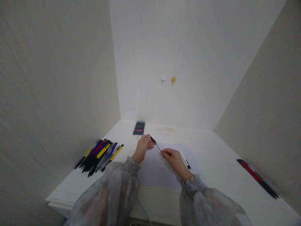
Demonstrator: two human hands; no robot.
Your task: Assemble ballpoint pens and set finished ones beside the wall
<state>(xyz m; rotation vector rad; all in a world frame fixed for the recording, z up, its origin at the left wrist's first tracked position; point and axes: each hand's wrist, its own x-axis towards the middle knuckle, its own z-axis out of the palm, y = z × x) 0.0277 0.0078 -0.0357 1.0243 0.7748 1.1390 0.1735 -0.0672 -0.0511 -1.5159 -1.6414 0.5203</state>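
Over the paper, my left hand (pixel 142 148) pinches a black pen barrel piece (pixel 152 139) between thumb and fingers. A thin dark refill (pixel 158 147) runs from the lower end of that piece down to my right hand (pixel 174 159), whose thumb and fingertips are closed on its end. Beneath both hands lies a white sheet of paper (pixel 160 175). Just right of my right hand, a white or clear pen part with a black end (pixel 188 165) rests on the sheet, partly hidden by the hand.
At the left is a pile of pens (pixel 100 155) in black, yellow, red, blue and clear. Several red and black pens (pixel 257 178) lie along the right wall. A phone (pixel 139 128) sits near the back wall, which bears two hooks (pixel 173 79). A cable (pixel 144 209) hangs in front.
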